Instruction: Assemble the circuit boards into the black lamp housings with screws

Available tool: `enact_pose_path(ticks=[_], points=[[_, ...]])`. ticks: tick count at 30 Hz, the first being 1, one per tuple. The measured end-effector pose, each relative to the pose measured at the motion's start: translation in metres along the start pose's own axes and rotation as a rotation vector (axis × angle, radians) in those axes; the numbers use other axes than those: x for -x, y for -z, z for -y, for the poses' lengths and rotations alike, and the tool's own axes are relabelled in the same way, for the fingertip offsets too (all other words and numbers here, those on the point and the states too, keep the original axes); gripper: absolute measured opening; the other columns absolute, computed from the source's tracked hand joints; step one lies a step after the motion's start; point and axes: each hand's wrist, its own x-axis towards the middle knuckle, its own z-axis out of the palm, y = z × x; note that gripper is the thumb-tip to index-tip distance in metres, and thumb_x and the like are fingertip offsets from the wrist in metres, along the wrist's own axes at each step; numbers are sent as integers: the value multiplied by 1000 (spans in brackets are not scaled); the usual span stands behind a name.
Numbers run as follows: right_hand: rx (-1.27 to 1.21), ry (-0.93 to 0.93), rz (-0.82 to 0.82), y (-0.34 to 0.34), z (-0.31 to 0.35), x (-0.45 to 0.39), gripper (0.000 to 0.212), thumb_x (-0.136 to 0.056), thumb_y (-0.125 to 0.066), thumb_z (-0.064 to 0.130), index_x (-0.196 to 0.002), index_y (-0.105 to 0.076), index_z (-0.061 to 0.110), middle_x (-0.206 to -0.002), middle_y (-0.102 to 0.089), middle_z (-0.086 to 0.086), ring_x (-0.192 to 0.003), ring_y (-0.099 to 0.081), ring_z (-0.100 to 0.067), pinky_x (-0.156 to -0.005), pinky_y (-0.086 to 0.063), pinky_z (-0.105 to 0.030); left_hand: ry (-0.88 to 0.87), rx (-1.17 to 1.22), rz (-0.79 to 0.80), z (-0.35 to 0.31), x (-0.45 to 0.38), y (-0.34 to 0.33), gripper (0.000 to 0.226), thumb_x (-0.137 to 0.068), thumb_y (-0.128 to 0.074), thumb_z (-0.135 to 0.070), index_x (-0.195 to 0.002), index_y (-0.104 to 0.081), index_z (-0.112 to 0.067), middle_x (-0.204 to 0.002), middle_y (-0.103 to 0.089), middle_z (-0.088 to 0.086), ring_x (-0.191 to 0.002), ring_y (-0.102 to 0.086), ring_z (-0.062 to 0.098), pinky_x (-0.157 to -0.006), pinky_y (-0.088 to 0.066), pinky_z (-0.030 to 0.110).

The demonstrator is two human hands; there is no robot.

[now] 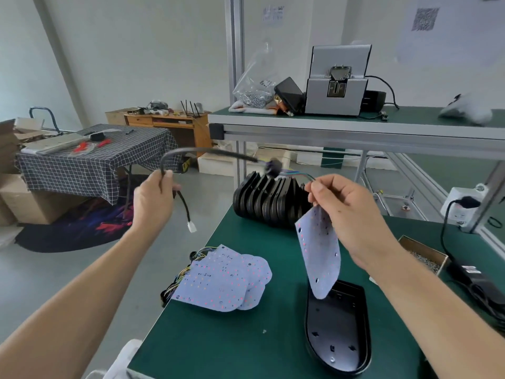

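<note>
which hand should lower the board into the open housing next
Probably the right hand. It pinches the circuit board by its top, and the board's lower tip hangs just above the open housing. The left hand is off past the table edge, gripping the black cable.

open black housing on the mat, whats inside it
Inside the open housing only its bare moulded floor with small mounts shows, no board or screws. The held circuit board hangs over its far end, hiding that part.
</note>
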Motion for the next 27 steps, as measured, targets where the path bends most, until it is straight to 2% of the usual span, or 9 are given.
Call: enact_pose_path(ticks=[3,5,8,11,14,18,21,24,27], points=[[157,-57,-112,7,-9,0,18,-108,-55,24,-98,-70,25,-68,-58,19,-65,-49,-3,-68,-40,-26,-125,10,-10,-53,12,20,41,-108,-44,-44,-88,-66,-15,-68,-72,-3,-61,-65,14,-65,-49,31],[195,-137,-107,11,-11,4,22,-108,-51,19,-99,-70,24,-61,-55,20,-56,-45,0,-61,-36,-23,-208,21,68,-92,26,24,43,-107,-47,-43,-81,-66,-15,-61,-67,1,-59,-64,16,-68,-51,34],[53,-269,86,19,-7,17,25,-111,-47,16,-106,-71,13,-59,-45,6,-50,-37,-7,-53,-33,-20,-282,71,215,-146,53,14,45,-108,-49,-41,-78,-65,-11,-60,-64,9,-59,-61,24,-66,-49,32],[94,-316,275,35,1,28,19,-108,-57,29,-116,-70,18,-62,-49,4,-52,-40,-8,-52,-39,-18,-294,114,358,-191,83,-9,48,-108,-48,-42,-77,-65,-10,-63,-66,13,-59,-60,25,-62,-48,35],[92,-373,334,49,-1,36,27,-101,-68,33,-125,-66,23,-65,-54,4,-53,-41,-10,-53,-40,-20,-302,173,438,-220,108,-33,47,-109,-46,-42,-77,-66,-14,-62,-67,8,-59,-63,23,-63,-52,39],[266,-371,342,66,-14,44,18,-95,-73,45,-103,-72,28,-66,-61,6,-52,-44,-8,-56,-38,-23,-248,315,512,-235,127,-58,46,-108,-44,-45,-74,-66,-22,-56,-66,3,-52,-61,12,-61,-52,32],[412,-355,357,76,-24,49,34,-96,-69,51,-82,-73,21,-63,-63,6,-53,-44,-13,-52,-39,-23,-182,507,573,-236,134,-69,41,-105,-45,-49,-79,-68,-29,-56,-66,0,-56,-62,13,-62,-54,30],[279,-310,313,78,-34,51,37,-104,-63,22,-79,-66,-5,-66,-66,-1,-59,-51,-14,-58,-45,-24,-83,661,669,-219,142,-77,30,-100,-55,-48,-114,-67,-24,-68,-72,0,-67,-68,16,-64,-55,27],[477,-226,174,87,-43,49,46,-107,-59,23,-73,-58,-8,-51,-61,9,-47,-47,-1,-51,-34,-12,15,317,637,-177,164,-87,30,-91,-64,-50,-111,-63,-27,-75,-73,-5,-79,-73,18,-70,-54,28]])
